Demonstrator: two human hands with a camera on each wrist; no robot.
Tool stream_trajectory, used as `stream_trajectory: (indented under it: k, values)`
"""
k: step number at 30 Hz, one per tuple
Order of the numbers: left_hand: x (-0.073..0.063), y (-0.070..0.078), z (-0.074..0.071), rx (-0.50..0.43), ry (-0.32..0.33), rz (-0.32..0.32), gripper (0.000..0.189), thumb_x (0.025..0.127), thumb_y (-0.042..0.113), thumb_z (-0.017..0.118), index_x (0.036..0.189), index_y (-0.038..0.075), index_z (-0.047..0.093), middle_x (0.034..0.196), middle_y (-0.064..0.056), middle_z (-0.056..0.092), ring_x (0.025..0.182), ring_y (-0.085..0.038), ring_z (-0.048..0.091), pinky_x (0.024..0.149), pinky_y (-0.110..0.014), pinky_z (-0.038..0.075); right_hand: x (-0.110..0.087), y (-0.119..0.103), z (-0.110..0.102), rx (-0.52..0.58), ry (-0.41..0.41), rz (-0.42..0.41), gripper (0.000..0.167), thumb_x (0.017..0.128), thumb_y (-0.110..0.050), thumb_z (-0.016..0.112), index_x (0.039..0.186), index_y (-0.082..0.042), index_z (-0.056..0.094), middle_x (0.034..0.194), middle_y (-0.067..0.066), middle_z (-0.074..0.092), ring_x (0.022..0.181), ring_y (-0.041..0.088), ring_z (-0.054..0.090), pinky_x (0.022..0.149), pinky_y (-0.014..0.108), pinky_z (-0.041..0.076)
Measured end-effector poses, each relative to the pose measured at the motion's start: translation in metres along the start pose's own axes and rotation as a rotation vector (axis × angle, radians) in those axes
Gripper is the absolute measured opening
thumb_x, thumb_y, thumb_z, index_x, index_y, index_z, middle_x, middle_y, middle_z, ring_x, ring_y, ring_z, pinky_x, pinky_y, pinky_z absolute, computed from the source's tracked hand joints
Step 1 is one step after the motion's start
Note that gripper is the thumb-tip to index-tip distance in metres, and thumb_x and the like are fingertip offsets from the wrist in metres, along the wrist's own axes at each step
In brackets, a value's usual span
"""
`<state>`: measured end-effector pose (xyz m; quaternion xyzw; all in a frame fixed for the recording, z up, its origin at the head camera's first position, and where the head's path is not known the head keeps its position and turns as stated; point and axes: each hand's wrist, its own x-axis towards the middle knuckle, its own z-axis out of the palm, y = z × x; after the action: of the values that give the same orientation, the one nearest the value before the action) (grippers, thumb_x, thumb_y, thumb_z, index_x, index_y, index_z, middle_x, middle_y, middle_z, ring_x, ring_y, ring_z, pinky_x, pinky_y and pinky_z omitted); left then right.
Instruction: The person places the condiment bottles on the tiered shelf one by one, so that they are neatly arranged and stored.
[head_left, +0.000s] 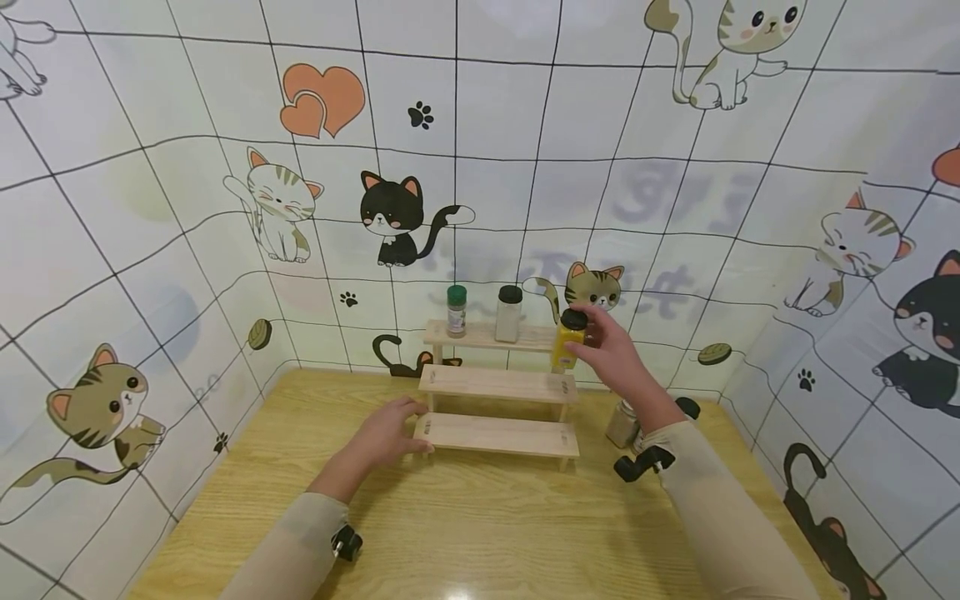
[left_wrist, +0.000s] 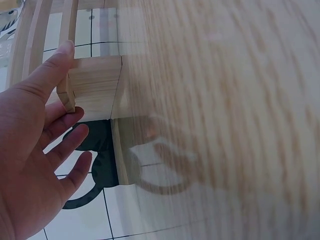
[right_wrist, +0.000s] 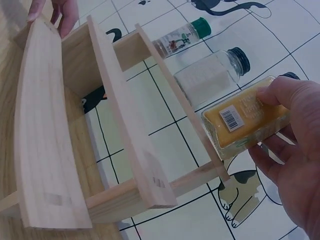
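Note:
A three-tier wooden spice rack stands on the table. My left hand grips the left end of its lowest board, thumb on one face and index finger at the other in the left wrist view. My right hand holds a black-capped glass jar of yellow powder at the right end of the top board, a barcode label facing the right wrist camera. On that board, a green-capped spice bottle stands at the left and a black-capped jar of pale contents near the middle.
Behind my right wrist, more jars stand on the table, partly hidden by the forearm. A wall covering with cat drawings rises close behind the rack and along both sides. The wooden tabletop extends in front.

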<state>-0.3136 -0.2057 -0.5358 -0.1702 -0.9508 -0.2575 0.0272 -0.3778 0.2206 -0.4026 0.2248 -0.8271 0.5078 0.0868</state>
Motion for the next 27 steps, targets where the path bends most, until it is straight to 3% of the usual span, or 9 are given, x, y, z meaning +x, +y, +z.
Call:
stream_trajectory:
  k: [4, 9, 13, 27]
  values:
    - [0.001, -0.001, 0.0, 0.004, 0.003, 0.001, 0.072, 0.086, 0.038, 0.098, 0.144, 0.006, 0.07, 0.144, -0.011, 0.067, 0.135, -0.037, 0.064, 0.114, -0.057, 0.052, 0.015, 0.0, 0.0, 0.018, -0.009, 0.006, 0.066, 0.107, -0.009, 0.076, 0.166, -0.012, 0.045, 0.154, 0.021, 0.055, 0.135, 0.046, 0.063, 0.102, 0.062, 0.057]
    - [0.002, -0.001, 0.001, 0.003, 0.007, 0.001, 0.072, 0.086, 0.038, 0.099, 0.143, 0.006, 0.07, 0.145, -0.011, 0.066, 0.135, -0.037, 0.064, 0.115, -0.057, 0.051, 0.032, -0.003, 0.0, 0.029, -0.027, 0.026, 0.068, 0.107, -0.009, 0.076, 0.167, -0.015, 0.045, 0.162, 0.02, 0.05, 0.139, 0.044, 0.061, 0.105, 0.06, 0.056]
    - [0.001, -0.001, 0.001, 0.0, 0.006, 0.002, 0.071, 0.086, 0.038, 0.099, 0.143, 0.006, 0.07, 0.145, -0.011, 0.067, 0.135, -0.037, 0.064, 0.115, -0.057, 0.051, 0.042, -0.004, 0.0, 0.011, -0.047, 0.051, 0.069, 0.106, -0.01, 0.077, 0.167, -0.02, 0.046, 0.16, 0.02, 0.052, 0.137, 0.043, 0.061, 0.106, 0.06, 0.055]
    - [0.001, -0.003, 0.003, -0.008, 0.008, -0.006, 0.072, 0.086, 0.04, 0.099, 0.144, 0.008, 0.07, 0.146, -0.01, 0.066, 0.135, -0.037, 0.063, 0.115, -0.057, 0.052, 0.059, 0.004, 0.001, 0.063, -0.044, 0.109, 0.069, 0.107, -0.007, 0.074, 0.168, -0.02, 0.044, 0.158, 0.021, 0.053, 0.143, 0.043, 0.056, 0.114, 0.064, 0.049]
